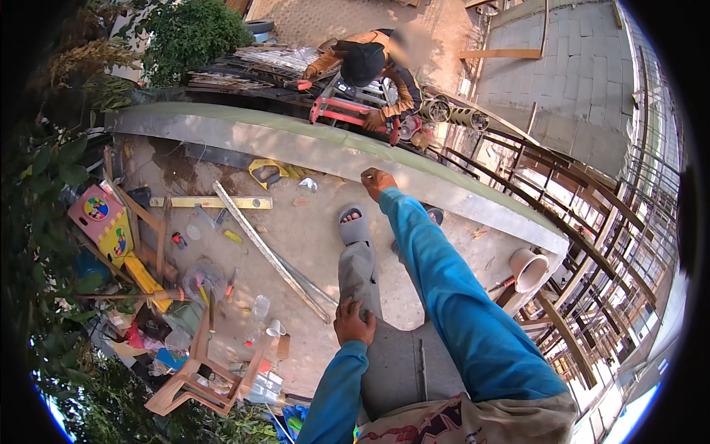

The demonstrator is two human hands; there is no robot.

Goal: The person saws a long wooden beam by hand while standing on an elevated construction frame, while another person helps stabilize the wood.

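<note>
My left hand (355,323) lies on the grey trouser leg (360,277) near the knee, its fingers apart and holding nothing. My right arm, in a blue sleeve, reaches forward. At its end my right hand (377,182) is closed just beside the inner face of the low wall (296,148); whatever is inside its fingers, if anything, is hidden. Beyond the wall a person in an orange and dark jacket (407,89) bends over, with both hands at a red and silver ladder (340,109). A grey sandal (354,226) shows on my left foot.
Long thin strips (270,251) and a yellow spirit level (211,202) lie on the concrete floor, near a yellow-handled saw (267,172). A wooden frame (200,377) and clutter stand at left. A white bucket (528,269) sits at right, by wooden scaffolding (584,237).
</note>
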